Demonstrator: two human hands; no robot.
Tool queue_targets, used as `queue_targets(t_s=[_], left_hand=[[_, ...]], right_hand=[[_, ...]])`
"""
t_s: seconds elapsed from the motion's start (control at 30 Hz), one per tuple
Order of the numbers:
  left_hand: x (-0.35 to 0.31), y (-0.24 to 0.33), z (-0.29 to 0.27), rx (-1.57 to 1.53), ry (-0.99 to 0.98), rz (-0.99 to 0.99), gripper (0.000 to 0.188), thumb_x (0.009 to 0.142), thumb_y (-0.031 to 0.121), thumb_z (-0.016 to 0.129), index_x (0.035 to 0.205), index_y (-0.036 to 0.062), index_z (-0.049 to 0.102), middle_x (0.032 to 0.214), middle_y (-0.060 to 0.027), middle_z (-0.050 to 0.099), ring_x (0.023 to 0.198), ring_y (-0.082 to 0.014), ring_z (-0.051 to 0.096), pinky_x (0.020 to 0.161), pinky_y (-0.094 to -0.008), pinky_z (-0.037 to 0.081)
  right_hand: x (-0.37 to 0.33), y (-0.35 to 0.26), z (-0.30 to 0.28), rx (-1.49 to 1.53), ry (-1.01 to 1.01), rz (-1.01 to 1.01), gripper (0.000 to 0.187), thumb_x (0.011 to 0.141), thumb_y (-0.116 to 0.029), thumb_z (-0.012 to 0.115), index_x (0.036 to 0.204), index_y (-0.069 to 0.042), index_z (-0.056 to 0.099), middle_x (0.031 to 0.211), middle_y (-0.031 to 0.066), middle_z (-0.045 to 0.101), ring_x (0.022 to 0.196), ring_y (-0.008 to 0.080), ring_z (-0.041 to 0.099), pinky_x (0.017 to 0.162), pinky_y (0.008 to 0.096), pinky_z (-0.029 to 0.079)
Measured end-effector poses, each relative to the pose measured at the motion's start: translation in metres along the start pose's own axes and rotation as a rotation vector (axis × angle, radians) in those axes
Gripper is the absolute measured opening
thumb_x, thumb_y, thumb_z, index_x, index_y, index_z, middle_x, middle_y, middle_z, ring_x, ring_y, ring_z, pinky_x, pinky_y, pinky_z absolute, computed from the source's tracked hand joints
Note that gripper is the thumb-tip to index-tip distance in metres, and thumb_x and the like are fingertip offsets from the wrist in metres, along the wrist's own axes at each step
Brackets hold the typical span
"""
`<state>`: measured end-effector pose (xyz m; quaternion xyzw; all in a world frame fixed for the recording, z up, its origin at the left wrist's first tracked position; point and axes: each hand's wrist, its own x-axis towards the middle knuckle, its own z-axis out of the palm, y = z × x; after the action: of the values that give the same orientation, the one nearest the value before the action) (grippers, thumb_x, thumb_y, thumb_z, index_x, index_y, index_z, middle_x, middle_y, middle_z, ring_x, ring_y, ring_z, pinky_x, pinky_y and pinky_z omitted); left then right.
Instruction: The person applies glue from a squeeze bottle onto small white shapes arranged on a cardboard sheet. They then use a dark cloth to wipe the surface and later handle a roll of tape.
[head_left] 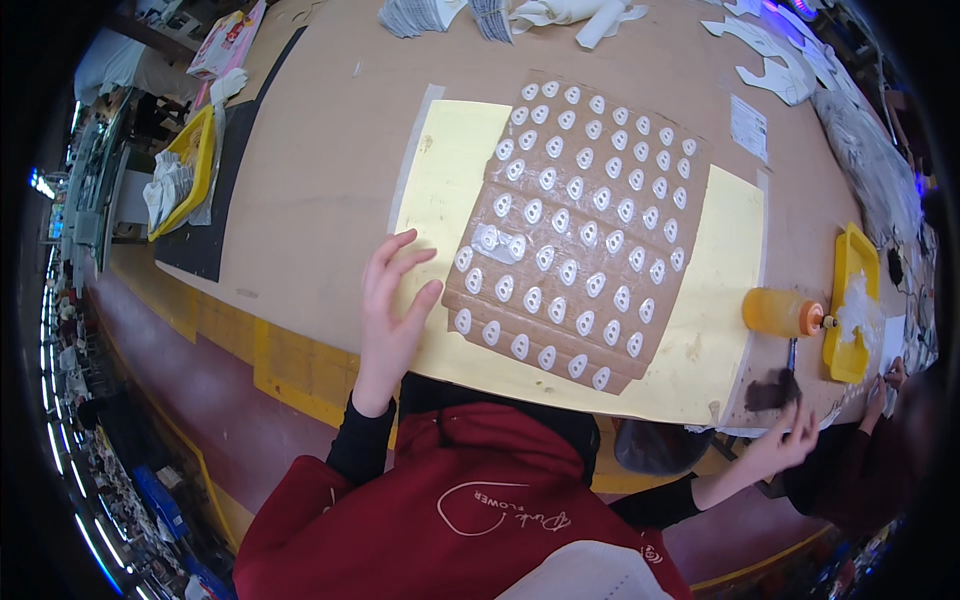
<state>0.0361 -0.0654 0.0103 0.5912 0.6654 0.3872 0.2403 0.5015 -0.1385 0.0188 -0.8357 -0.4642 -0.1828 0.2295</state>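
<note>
Head view: left fingers (392, 246) spread wide, empty; right fingers (796, 418), hold unclear, seemingly handling dark block (768, 393); next needs firm grip.

We log, left side: yellow tray (207, 160) with white pieces (168, 187) inside, on a black mat (213, 238) at the desk (320, 150) edge; pink-and-white box (228, 42) beyond. Far edge, we get two grey stacks (418, 15) beside white rolled material (565, 10). Far right: white cut-outs (785, 75), printed slip (749, 128), plastic-wrapped bundle (865, 140). Right side, we mark a second yellow tray (850, 365) holding white stuff (857, 305), contents unclear. Below: reddish floor (200, 345), yellow band (290, 360).
</note>
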Motion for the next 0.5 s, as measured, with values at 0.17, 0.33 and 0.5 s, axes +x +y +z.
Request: queue_targets(t_s=[0.17, 0.33, 0.5], left_hand=[[-0.002, 0.006, -0.007, 0.295, -0.112, 0.28, 0.026, 0.081, 0.021, 0.066, 0.106, 0.0202, 0.07, 0.145, -0.0158, 0.033, 0.136, -0.0424, 0.016, 0.11, -0.0537, 0.017], [-0.006, 0.001, -0.008, 0.378, -0.161, 0.296, 0.028, 0.085, 0.04, 0.059, 0.108, 0.0275, 0.07, 0.15, -0.0174, 0.023, 0.137, -0.0454, 0.008, 0.109, -0.0571, 0.009], [-0.006, -0.007, -0.003, 0.413, -0.126, 0.298, 0.047, 0.09, 0.061, 0.039, 0.109, 0.0302, 0.069, 0.152, -0.0172, 0.019, 0.137, -0.046, 0.004, 0.108, -0.0576, 0.003]], right_hand=[[-0.002, -0.034, 0.002, 0.381, 0.219, 0.18, 0.034, 0.094, -0.023, 0.055, 0.118, 0.0, 0.06, 0.127, 0.0155, 0.051, 0.114, 0.028, 0.05, 0.095, 0.0381, 0.041], [-0.024, -0.083, 0.011, 0.822, 0.459, -0.184, 0.013, 0.087, -0.005, 0.056, 0.092, 0.006, 0.06, 0.113, 0.0209, 0.056, 0.102, 0.0298, 0.055, 0.088, 0.0414, 0.045], [-0.033, -0.157, 0.017, 0.706, -0.41, -0.281, 0.021, 0.077, 0.0, 0.066, 0.097, -0.001, 0.064, 0.106, 0.0128, 0.059, 0.102, 0.0292, 0.054, 0.089, 0.0366, 0.043]])
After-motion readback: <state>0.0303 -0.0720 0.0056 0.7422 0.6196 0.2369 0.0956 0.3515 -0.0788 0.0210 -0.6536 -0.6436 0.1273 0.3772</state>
